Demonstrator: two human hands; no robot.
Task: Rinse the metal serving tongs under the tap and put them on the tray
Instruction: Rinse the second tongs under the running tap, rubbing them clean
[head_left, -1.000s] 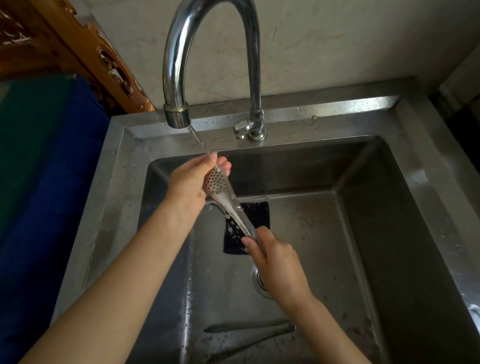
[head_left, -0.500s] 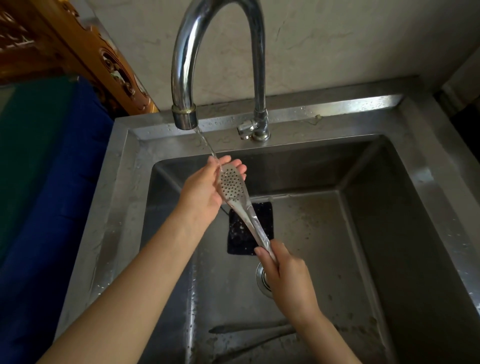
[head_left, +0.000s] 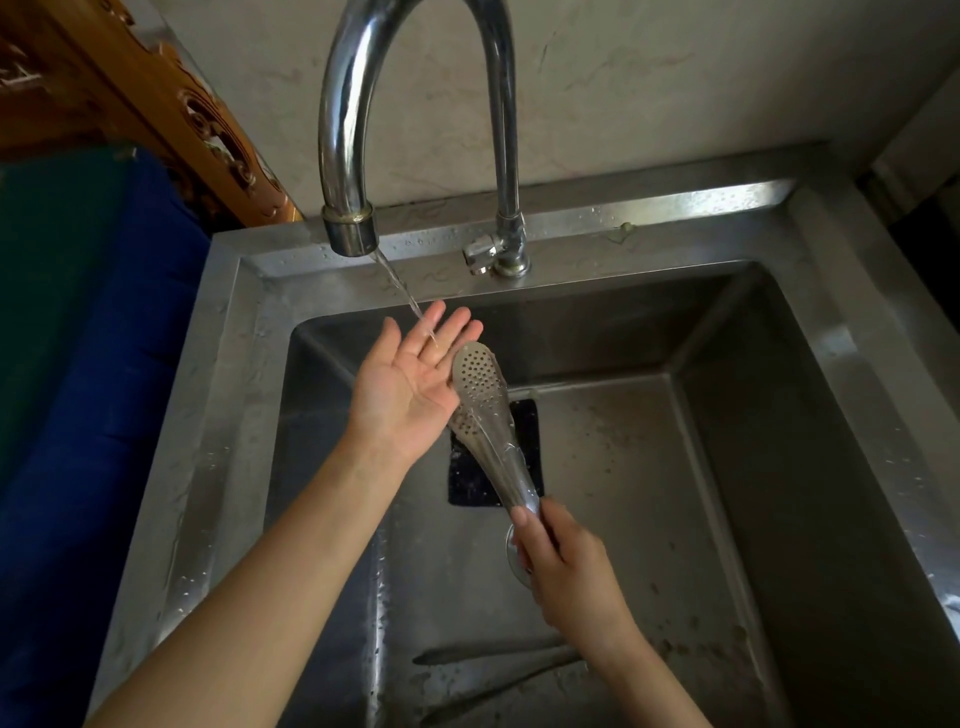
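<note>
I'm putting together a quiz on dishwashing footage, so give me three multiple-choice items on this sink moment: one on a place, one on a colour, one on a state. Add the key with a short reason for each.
1. Where does the water from the tap land?
A. on the tongs
B. on the fingers of the left hand
C. straight down the drain

2. What colour is the square pad on the sink floor?
A. yellow
B. white
C. black

3. What is the right hand doing?
A. gripping the tongs' handle end
B. lying flat on the rim
C. turning the tap

Key:
1 B: the stream ends on the upturned fingers, beside the perforated head.
2 C: the pad shows dark black behind the tongs.
3 A: its fingers are curled round the narrow end.
</note>
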